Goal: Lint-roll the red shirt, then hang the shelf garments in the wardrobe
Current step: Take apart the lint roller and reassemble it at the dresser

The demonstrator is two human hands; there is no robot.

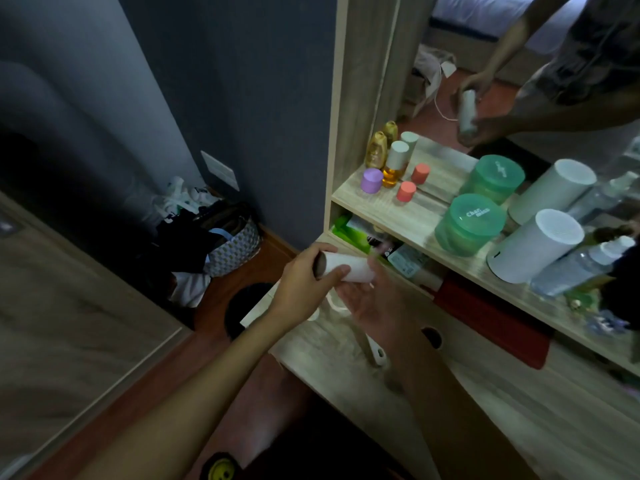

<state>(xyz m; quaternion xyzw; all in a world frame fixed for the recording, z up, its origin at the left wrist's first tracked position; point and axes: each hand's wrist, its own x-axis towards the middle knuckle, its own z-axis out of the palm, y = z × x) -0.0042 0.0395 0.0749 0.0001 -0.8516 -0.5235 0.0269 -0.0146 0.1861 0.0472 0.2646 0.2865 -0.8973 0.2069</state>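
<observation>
1. My left hand [304, 282] grips the lint roll [344, 268] near its open cardboard end, fingers curled over the top and thumb under it
2. My right hand [372, 299] lies palm up just beneath the lint roll, fingers loosely spread and cupping its far end; it is blurred, so I cannot tell whether it is truly clasping
3. The lint roll lies roughly level, held above the near left corner of the tabletop [467, 393]
4. Below the lint roll, a white roller handle [375, 351] lies on the tabletop, partly hidden by my right wrist
5. Right of the lint roll, a folded red garment [495, 320] sits in the low shelf opening above the tabletop
6. Above and right of the lint roll, the upper shelf [391, 209] carries a green tub [469, 225], a white cylinder [535, 247], a purple jar [371, 180] and an amber bottle [394, 164]
7. The mirror [519, 81] behind that shelf reflects both hands on the roll
8. Left of the lint roll, a patterned basket [235, 247] of clothes stands on the floor against the dark wall
</observation>
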